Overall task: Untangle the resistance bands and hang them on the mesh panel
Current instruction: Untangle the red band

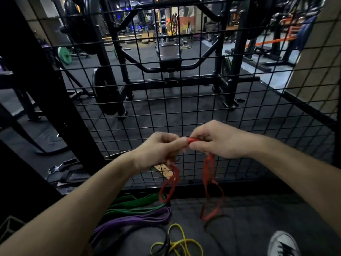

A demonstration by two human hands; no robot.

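A red resistance band (209,174) is pinched between both my hands just in front of the black mesh panel (184,100). My left hand (162,148) and my right hand (215,140) grip its knotted top close together, fingertips almost touching. Two twisted red loops dangle from the hands toward the floor. On the floor below lie a green band (136,205), a purple band (132,219), a black band (164,239) and a yellow band (181,242), partly overlapping one another.
A thick black post (42,89) stands at the left of the mesh. A strap with a metal carabiner (55,169) lies at the left on the floor. My grey shoe (282,243) is at lower right. Gym racks and weight plates stand behind the mesh.
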